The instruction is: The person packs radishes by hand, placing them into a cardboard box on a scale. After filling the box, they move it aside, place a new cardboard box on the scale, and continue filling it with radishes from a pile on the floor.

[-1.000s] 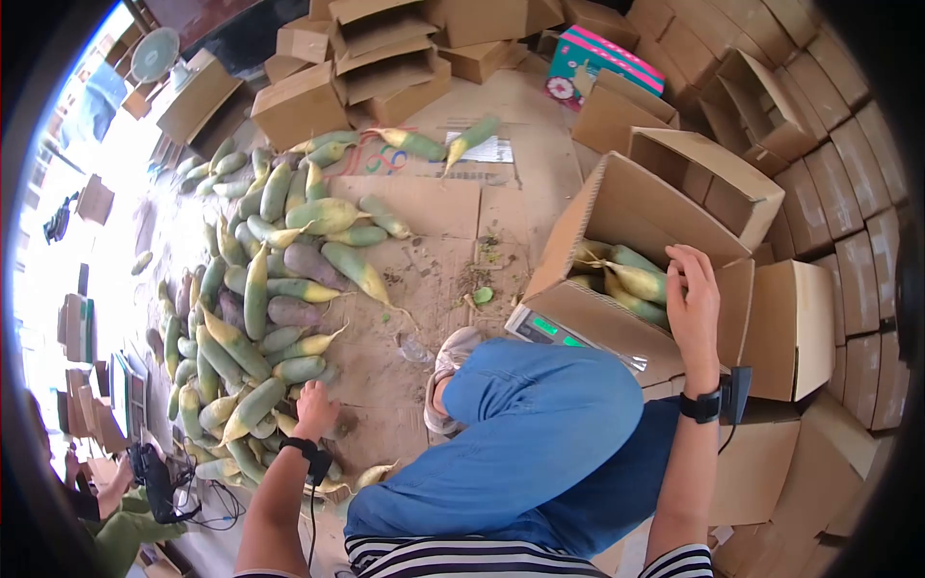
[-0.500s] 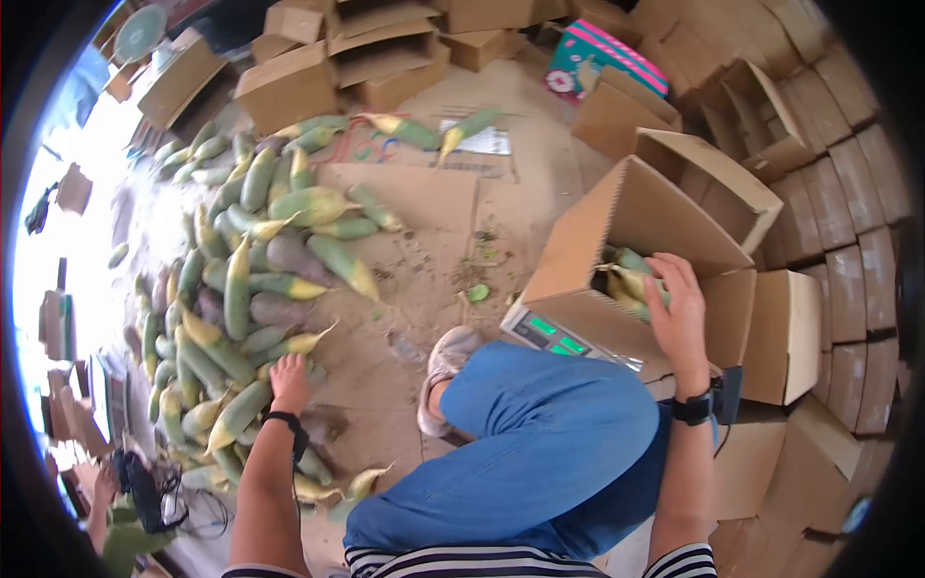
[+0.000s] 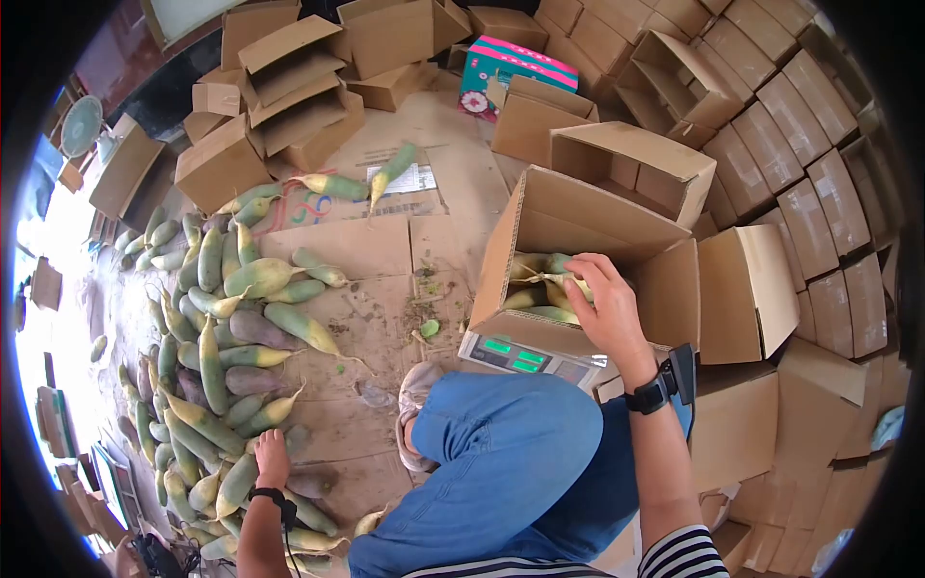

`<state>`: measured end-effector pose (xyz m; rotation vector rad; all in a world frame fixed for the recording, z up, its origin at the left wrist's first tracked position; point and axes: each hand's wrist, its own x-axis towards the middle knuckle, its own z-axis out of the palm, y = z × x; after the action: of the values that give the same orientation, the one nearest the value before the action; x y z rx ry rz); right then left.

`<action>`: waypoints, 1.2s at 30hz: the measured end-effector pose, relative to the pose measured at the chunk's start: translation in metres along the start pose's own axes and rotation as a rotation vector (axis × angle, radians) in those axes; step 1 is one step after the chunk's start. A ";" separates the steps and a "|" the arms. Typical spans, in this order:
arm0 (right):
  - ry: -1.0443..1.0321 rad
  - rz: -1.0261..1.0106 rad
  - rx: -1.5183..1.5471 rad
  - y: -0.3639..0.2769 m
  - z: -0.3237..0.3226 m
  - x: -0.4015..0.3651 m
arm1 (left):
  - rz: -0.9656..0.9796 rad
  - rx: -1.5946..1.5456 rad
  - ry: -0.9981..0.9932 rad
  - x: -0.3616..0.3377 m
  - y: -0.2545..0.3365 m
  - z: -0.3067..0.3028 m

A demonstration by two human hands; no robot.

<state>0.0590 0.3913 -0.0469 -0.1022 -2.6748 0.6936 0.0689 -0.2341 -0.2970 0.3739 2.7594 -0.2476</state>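
Cardboard-covered floor (image 3: 385, 260), cartons stacked all round; a person in blue trousers sits between a radish pile (image 3: 222, 328) and an open carton (image 3: 578, 217).
Right hand (image 3: 602, 313) is inside the open carton, fingers curled over the boxed radishes (image 3: 540, 289) (can't tell if it actually grips one). The carton sits on a scale (image 3: 515, 354) with lit green digits, unreadable. Left hand (image 3: 272, 455) lies palm down on the near end of the radish pile, fingers hidden, so open or closed can't be told. Printed sheet (image 3: 412, 179) and pink-and-teal box (image 3: 515, 65) lie further off, writing too small to read.
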 end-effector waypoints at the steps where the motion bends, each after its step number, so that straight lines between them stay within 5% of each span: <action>1: -0.003 -0.007 -0.005 0.001 0.000 0.000 | -0.007 0.003 0.004 -0.005 -0.002 -0.006; 7: -0.003 -0.012 0.021 0.000 0.000 -0.001 | 0.043 -0.206 0.018 -0.037 0.040 -0.063; 10: -0.002 -0.014 0.043 0.004 0.001 -0.004 | 0.048 -0.414 0.184 -0.037 0.084 -0.086; 12: -0.005 -0.027 0.052 0.005 0.000 -0.005 | -0.085 -0.687 0.210 -0.033 0.105 -0.117; 16: 0.047 -0.063 0.057 0.003 0.000 -0.004 | -0.044 -1.066 0.278 -0.029 0.140 -0.205; 19: 0.107 -0.074 0.059 -0.002 -0.007 -0.005 | 0.011 -1.003 0.448 -0.038 0.168 -0.287; 21: 0.144 -0.076 0.071 -0.008 -0.012 -0.005 | 0.236 -1.159 0.825 -0.038 0.179 -0.313; 24: 0.237 -0.228 0.130 -0.026 -0.024 -0.001 | 0.445 -1.322 0.978 -0.036 0.211 -0.351; 29: 0.291 -0.541 0.230 -0.044 -0.037 -0.003 | 0.779 -1.301 0.816 -0.004 0.285 -0.377; 36: 0.171 -0.396 0.147 -0.009 -0.046 -0.006 | 0.657 -1.712 0.217 0.033 0.354 -0.386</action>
<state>0.0823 0.4031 -0.0078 0.3796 -2.3704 0.7106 0.0194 0.1924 0.0045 0.6849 1.8244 2.1087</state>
